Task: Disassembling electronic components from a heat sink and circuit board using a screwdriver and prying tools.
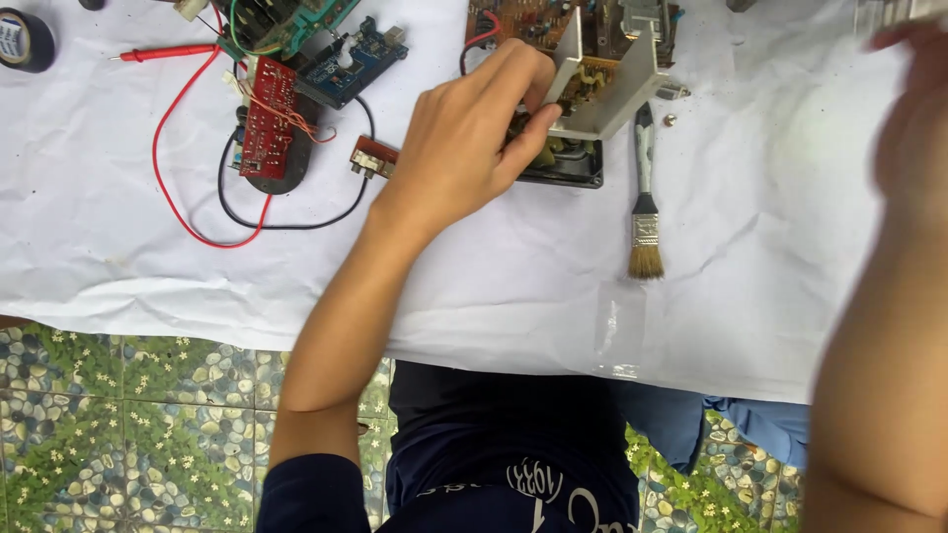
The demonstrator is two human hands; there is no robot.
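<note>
Gripping the opened electronics chassis by its stiff grey metal bracket with left hand closed, likely sharp-edged, fragile boards inside; right hand blurred, grip unclear.

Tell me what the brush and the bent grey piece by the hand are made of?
The brush looks like a paint-smeared wooden handle, shiny metal band and tan bristles. The bent grey bracket the left hand touches looks like dull sheet metal: thin, flat, sharply folded.
</note>
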